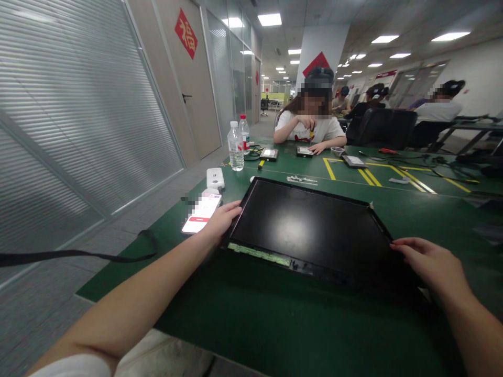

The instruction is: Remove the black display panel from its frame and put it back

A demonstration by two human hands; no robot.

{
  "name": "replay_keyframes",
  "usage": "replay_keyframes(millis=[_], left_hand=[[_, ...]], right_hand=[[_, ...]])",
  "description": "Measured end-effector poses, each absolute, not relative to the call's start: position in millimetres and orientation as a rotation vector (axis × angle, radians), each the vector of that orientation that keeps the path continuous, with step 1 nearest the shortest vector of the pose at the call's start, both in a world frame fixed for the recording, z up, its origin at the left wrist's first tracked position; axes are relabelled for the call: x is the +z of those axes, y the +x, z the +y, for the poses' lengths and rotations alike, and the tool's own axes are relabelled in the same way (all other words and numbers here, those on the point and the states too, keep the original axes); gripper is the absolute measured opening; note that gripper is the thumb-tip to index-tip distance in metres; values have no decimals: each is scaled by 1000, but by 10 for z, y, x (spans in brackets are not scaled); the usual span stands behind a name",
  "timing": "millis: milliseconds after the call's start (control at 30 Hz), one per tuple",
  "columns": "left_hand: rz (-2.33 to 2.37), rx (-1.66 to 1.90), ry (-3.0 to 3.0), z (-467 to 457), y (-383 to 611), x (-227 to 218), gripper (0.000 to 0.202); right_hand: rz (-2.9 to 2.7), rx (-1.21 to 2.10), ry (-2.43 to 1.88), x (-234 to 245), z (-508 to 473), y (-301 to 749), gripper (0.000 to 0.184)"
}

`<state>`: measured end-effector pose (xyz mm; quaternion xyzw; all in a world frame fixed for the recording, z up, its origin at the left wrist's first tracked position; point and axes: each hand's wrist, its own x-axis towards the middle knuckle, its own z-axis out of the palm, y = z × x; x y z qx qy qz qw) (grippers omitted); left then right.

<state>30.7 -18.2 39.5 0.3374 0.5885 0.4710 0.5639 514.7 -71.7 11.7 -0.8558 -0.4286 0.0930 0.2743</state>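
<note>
A black flat screen panel [306,225] lies face up on the green table [275,319], with a strip of green circuit board showing along its near edge. My left hand [220,222] grips the panel's left edge, fingers curled over it. My right hand [428,262] rests on the panel's right near corner, fingers closed on the edge.
A lit phone [201,213] and a white power bank [215,178] lie left of the panel. Two water bottles [236,146] stand behind. A person [310,120] sits across the table working on small devices. Cables and yellow tape lines cross the right side. A black strap [78,255] hangs off the left.
</note>
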Motion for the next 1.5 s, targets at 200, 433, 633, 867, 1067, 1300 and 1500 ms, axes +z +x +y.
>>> replay_keyframes(millis=[200, 433, 633, 867, 1067, 1300, 1500], left_hand=[[1226, 1132, 659, -96, 289, 274, 56], [1218, 1109, 700, -116, 281, 280, 84], [1223, 1085, 779, -137, 287, 273, 47], [1265, 1091, 909, -169, 303, 285, 22], [1242, 1079, 868, -205, 323, 360, 25], [1125, 1094, 838, -204, 325, 342, 29], [1081, 1003, 967, -244, 259, 337, 51]], right_hand=[[-1190, 181, -2267, 7, -705, 5244, 30], [-1165, 265, -2315, 50, -706, 5196, 29], [-1160, 251, -2312, 37, -708, 5199, 29], [-1195, 178, -2292, -5, -693, 5253, 29], [-1152, 245, -2332, 84, -722, 5151, 30], [-1150, 230, -2297, 105, -734, 5122, 30], [-1144, 267, -2299, 89, -727, 5134, 29]])
